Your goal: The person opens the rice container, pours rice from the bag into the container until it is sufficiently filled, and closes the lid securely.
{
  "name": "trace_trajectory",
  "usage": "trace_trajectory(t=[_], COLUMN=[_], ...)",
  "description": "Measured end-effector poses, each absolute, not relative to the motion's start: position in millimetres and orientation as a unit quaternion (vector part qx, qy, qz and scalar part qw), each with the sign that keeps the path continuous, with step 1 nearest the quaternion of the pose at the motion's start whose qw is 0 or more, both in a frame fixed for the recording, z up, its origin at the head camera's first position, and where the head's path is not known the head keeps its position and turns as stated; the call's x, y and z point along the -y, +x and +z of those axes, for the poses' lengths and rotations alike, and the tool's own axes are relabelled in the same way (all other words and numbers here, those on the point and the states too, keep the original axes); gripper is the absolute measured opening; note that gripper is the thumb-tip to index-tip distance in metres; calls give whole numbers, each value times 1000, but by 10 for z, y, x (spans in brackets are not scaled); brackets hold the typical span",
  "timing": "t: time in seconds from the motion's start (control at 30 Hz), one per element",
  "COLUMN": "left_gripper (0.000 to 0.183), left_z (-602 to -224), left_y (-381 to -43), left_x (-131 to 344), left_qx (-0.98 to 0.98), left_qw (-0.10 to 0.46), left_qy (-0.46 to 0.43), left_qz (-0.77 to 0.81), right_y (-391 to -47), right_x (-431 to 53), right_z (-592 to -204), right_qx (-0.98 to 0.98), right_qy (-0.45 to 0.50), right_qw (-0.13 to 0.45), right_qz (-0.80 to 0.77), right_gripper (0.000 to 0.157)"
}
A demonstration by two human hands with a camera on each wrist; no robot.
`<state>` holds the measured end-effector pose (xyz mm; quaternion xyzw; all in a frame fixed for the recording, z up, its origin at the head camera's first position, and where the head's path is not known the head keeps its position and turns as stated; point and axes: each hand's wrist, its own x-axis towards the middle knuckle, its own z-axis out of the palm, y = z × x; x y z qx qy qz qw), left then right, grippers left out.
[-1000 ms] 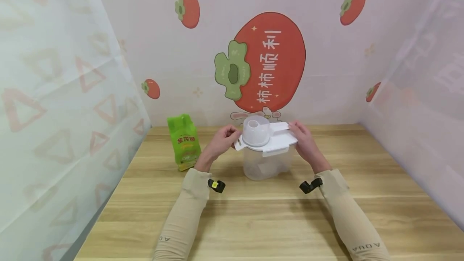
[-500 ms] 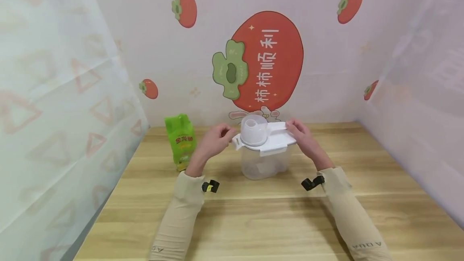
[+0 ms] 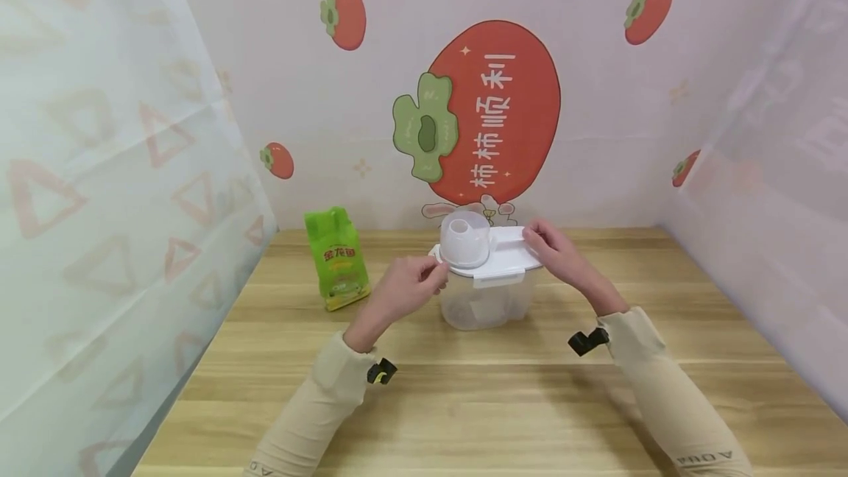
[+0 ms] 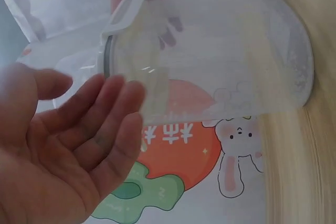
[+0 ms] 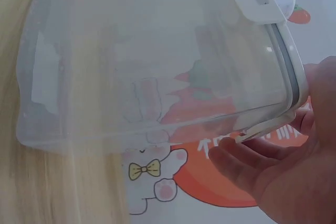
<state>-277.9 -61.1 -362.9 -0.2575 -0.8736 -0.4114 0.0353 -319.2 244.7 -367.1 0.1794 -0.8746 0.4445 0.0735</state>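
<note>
From the head, a translucent storage container (image 3: 480,308) stands upright on the desk (image 3: 464,418) under its white lid (image 3: 510,260), a green printed bag (image 3: 339,263) to its left. At the left wrist, the left hand (image 4: 73,140) is relaxed, fingers loosely bent, beside the container. At the right wrist, the right hand (image 5: 286,163) grips the lid's end, fingertips at its latch (image 5: 268,127).

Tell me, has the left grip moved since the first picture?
Yes: in the head view, the left grip has shifted down the picture, away from the big red fruit print.
</note>
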Motion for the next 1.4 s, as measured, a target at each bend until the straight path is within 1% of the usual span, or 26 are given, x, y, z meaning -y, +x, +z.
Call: trace_trajectory(t=[0.2,0.33,0.47,0.57,0.77,0.9,1.03,1.13,1.4], left_gripper=[27,26,27,28,24,18,18,20,18], left_z=[-3645,-3694,-3749,-3777,-3866,-3922,-3943,-3963,-4006], left_y=[-2738,-2729,-2716,-2706,-2714,-2763,-2827,-2858,-2891], left_x=[556,488,415,383,350,327,316,307,297], left_qx=[873,872,865,861,840,815,794,774,738], left_qw=[19,7,-8,-2,32,39,27,23,15], left_qy=[-276,-268,-266,-259,-233,-217,-195,-183,-169], left_qz=[-402,-410,-425,-437,-490,-536,-576,-606,-653], right_y=[-3120,-3076,-3025,-2993,-2938,-2921,-2904,-2890,-2864], right_x=[-2417,-2381,-2356,-2348,-2315,-2292,-2267,-2253,-2233], right_z=[-3660,-3703,-3723,-3710,-3660,-3671,-3676,-3672,-3704], right_qx=[872,883,898,906,921,919,912,911,915], right_qy=[204,221,230,227,209,214,222,224,219], right_qw=[85,131,163,163,141,175,213,222,224], right_qz=[438,394,338,317,298,282,270,265,255], right_gripper=[38,41,37,35,38,36,36,37,40])
